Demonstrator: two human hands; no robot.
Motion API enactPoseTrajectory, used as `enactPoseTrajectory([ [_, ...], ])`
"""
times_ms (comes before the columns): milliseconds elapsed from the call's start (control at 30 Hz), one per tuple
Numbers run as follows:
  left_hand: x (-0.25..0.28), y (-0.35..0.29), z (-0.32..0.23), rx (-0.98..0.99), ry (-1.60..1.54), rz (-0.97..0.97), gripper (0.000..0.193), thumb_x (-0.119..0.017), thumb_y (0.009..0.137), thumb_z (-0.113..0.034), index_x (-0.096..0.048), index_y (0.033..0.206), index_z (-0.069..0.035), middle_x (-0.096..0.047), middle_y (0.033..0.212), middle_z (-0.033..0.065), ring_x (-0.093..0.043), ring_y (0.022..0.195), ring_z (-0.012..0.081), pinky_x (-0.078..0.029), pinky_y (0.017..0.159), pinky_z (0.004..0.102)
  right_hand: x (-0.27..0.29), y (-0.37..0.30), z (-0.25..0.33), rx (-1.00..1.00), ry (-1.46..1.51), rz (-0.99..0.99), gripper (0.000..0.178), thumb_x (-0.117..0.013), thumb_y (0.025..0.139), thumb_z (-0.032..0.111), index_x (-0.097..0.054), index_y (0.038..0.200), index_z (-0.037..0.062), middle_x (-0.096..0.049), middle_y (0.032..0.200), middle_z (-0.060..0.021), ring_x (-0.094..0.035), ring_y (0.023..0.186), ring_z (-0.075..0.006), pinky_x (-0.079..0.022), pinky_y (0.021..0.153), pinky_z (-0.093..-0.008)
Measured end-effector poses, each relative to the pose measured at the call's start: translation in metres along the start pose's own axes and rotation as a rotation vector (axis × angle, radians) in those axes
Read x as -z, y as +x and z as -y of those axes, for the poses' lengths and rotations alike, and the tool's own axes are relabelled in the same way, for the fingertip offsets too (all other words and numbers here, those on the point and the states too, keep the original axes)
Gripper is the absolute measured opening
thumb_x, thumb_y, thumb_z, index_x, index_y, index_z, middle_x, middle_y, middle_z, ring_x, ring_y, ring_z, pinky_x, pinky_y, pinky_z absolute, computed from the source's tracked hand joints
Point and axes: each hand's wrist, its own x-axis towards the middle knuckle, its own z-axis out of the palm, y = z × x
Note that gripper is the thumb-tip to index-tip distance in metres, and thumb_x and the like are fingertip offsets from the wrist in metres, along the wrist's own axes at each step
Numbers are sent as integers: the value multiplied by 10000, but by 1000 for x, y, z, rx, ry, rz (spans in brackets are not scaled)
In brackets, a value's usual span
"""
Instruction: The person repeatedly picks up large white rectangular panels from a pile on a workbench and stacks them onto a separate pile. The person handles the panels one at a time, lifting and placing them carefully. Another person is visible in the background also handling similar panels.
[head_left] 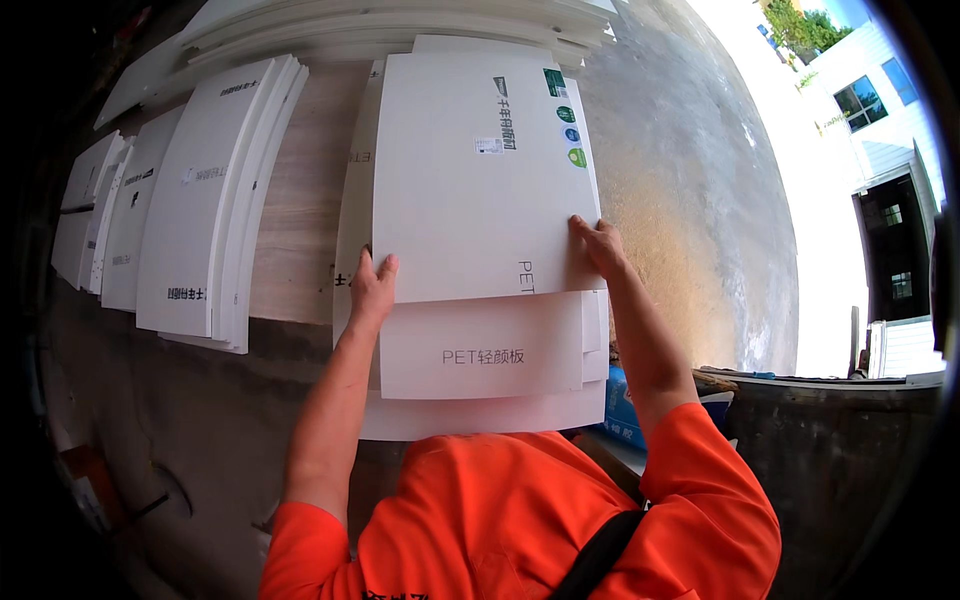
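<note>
A white rectangular panel (440,190) with dark print, a small label and green and blue stickers lies on top of a stack. My left hand (373,287) grips its left edge near the closer corner, thumb on the top face. On the opposite edge, my right hand (598,247) is closed in the same way, thumb above and the other fingers mostly hidden. Beneath it, another white panel (540,378) with print juts out toward me. A wider white board (450,420) shows under that one.
Several stacked white panels (185,200) stand to the left, on and past a wood-grain board (300,200). Long white boards (350,35) lie at the back. Sawdust (650,260) covers concrete on the right. A blue object (622,410) sits by my right elbow.
</note>
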Motion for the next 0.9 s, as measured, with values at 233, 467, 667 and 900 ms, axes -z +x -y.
enactPoseTrajectory([
  [233,18,-11,12,51,-48,17,404,-633,991,-316,-596,1234,5,-687,1082,163,-658,989,286,-510,873,393,-1,-74,-27,76,-88,-147,463,-718,947,406,-698,1052,-44,-680,879,-82,-602,771,-158,-500,700,-348],
  [467,33,-42,7,237,77,24,434,-662,954,-409,-660,992,23,-678,886,107,-622,830,211,-496,761,380,3,-102,-36,-127,280,-88,505,-784,891,401,-660,1022,-71,-681,860,-134,-694,691,-227,-549,581,-348],
  [667,41,-49,19,380,-110,44,436,-665,947,-390,-645,1022,39,-680,947,88,-618,851,191,-502,764,378,6,-98,-46,-186,77,8,504,-827,858,366,-644,923,-99,-692,820,-147,-703,689,-213,-551,611,-315],
  [900,93,-33,48,349,-344,-55,415,-659,957,-370,-596,1147,-7,-617,1094,65,-548,1028,177,-443,923,378,-52,-149,-57,-132,262,65,443,-813,881,286,-604,940,-100,-665,850,-138,-697,731,-216,-579,667,-336],
])
